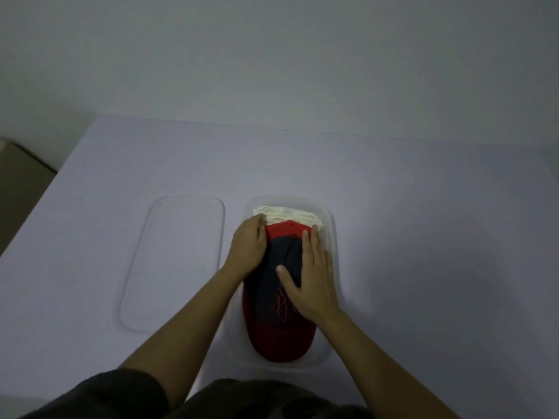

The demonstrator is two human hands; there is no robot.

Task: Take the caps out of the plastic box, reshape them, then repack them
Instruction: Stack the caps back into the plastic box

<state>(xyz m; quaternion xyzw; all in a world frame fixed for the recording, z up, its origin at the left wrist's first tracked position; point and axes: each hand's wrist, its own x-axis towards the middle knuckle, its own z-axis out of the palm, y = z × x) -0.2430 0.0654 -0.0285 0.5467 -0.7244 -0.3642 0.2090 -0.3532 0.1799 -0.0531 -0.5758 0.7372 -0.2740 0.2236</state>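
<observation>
Ok, left hand [248,246] fingers curled round caps [281,337] in plastic box [328,343]; right hand [314,276] fingers lay straight, pressed on top.

plastic box [326,210]: clear, rounded oblong, open at the top; stands on the table [423,237] with its long side running away from the person.
lid [169,267]: clear, same rounded shape; lies flat just left of the box and parallel to it.
caps [284,237]: three, nested lengthways inside the box.
navy cap [287,255]: nearest; dark crown with red stitching, its dark red brim at the box's near end.
red cap [284,230]: behind it, only the crown top and button showing.
cream cap [284,214]: creased, at the far end.
</observation>
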